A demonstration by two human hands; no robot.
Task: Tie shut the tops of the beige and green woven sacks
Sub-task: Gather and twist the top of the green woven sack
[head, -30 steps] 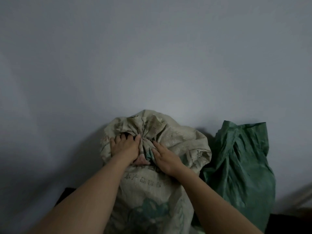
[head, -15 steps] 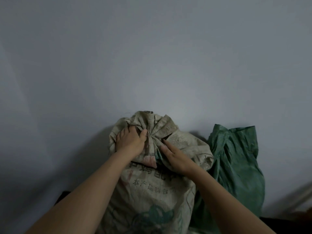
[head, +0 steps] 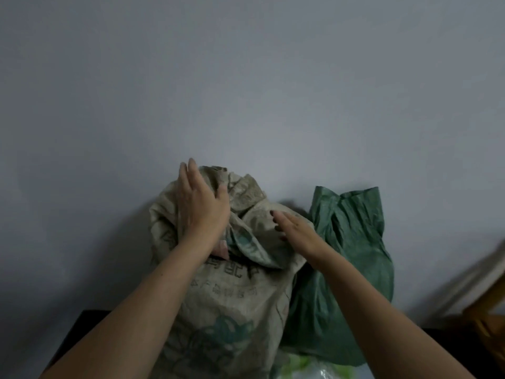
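Up close, your left hand (head: 202, 212) lies flat, fingers straight, against the bunched top of the beige sack (head: 226, 305). Your right hand (head: 297, 231) rests open-fingered on its shoulder. The green sack (head: 347, 255) stands touching it at 3 o'clock, against the wall (head: 246, 77).

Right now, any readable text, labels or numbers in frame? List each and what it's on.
Beige sack, upper row of large dark characters: too blurred to read.
Beige sack, smaller row beneath: too small and blurred to read.
Green sack: no print visible.
No legible text anywhere.
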